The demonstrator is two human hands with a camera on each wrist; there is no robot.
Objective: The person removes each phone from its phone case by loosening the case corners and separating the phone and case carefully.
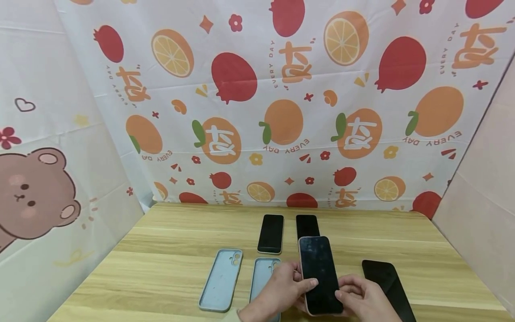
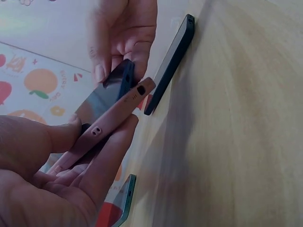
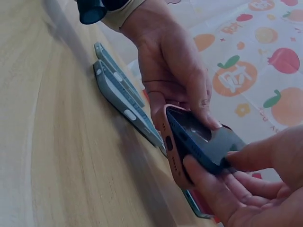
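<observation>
A dark phone (image 1: 319, 273) lies partly inside a pink phone case (image 3: 171, 153). In the right wrist view, the phone's bottom end stands tilted up out of the case, with a gap between them. My left hand (image 1: 283, 286) grips case and phone from the left side, thumb over the screen and fingers behind the case. My right hand (image 1: 367, 298) pinches the phone's lower right corner between thumb and fingers. Just left of my left hand lies a light blue phone case (image 1: 262, 275), partly hidden by that hand. Behind my right hand is another dark phone (image 1: 387, 281).
Another light blue case (image 1: 221, 279) lies further left on the wooden table (image 1: 161, 250). Two black-screened phones, one at the back middle (image 1: 271, 234) and one beside it (image 1: 307, 224), partly covered by the held phone. A fruit-print cloth (image 1: 249, 174) hangs behind the table.
</observation>
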